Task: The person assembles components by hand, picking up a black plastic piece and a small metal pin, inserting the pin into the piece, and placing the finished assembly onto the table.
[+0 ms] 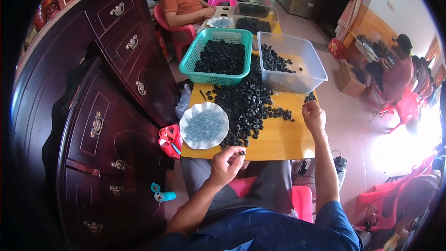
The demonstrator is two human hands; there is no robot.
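Observation:
My left hand (226,165) is at the table's near edge, thumb and fingers pinched on a small black plastic piece (242,153). Out at the table's right edge is my right hand (314,117), its fingers closed; a few small black pieces show right at its fingertips, and I cannot tell whether it grips one. A large loose heap of black pieces (244,107), some ring-like, spreads over the wooden table (288,146). Left of the heap stands a white scalloped plate (185,138) of thin, silvery-blue small parts, likely metal.
Behind the heap stand a green basket (186,67) and a clear plastic bin (297,83), both with black pieces. Dark wooden drawers (132,42) line the left. Across the table sits a person (183,0) in an orange shirt. A turquoise bottle (165,197) lies below, left.

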